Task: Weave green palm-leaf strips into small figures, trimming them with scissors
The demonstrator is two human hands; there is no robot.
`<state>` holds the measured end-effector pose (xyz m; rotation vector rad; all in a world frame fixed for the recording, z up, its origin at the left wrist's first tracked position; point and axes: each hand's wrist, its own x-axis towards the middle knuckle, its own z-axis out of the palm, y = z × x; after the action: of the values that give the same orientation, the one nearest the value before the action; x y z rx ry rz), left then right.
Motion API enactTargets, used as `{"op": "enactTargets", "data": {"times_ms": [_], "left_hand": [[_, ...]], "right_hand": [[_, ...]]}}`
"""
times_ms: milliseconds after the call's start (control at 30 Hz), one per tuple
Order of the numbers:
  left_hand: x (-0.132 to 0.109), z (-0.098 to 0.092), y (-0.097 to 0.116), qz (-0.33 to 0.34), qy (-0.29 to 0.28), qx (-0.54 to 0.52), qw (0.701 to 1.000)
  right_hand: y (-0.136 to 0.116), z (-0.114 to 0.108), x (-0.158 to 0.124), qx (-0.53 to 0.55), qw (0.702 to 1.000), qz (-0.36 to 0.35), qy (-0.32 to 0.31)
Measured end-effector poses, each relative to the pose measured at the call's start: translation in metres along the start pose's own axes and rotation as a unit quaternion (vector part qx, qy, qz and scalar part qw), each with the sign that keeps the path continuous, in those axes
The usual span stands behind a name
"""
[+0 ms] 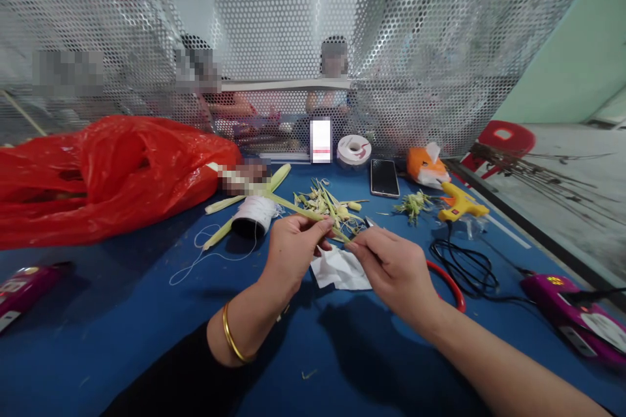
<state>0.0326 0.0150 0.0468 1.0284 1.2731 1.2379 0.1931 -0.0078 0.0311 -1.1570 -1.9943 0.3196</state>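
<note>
A long pale green plant stalk (298,210) runs from the pile side toward my right hand. My left hand (293,244) pinches it between thumb and fingers, a gold bangle at the wrist. Its near end is gripped in the fingertips of my right hand (391,267). Under my right hand a red scissor-like handle (452,283) shows, and a metal tip pokes out above; my hand hides the middle. Beneath both hands lies a crumpled white tissue (341,268). Just beyond is a heap of green trimmings (325,202). Left of my left hand lies a spool of white thread (257,212).
A red plastic bag (117,176) fills the left. At the back are a ribbon roll (354,151), a phone (384,178) and a tissue pack (427,167). On the right, a yellow glue gun (461,204) with black cable and a purple device (572,316). Perforated metal sheeting (274,13) stands behind.
</note>
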Motion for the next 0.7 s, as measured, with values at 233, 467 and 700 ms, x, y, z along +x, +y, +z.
{"op": "enactTargets", "data": {"times_ms": [233, 467, 700], "left_hand": [[0.004, -0.002, 0.002, -0.077, -0.087, -0.076, 0.990], [0.008, -0.010, 0.006, -0.138, -0.120, -0.114, 0.976], [0.003, -0.005, 0.003, -0.078, -0.087, -0.034, 0.993]], "right_hand": [[-0.005, 0.006, -0.002, 0.028, 0.998, 0.040, -0.026], [-0.003, 0.009, -0.003, -0.043, 0.998, 0.010, -0.037], [0.000, 0.007, 0.001, -0.005, 0.999, 0.035, -0.037]]}}
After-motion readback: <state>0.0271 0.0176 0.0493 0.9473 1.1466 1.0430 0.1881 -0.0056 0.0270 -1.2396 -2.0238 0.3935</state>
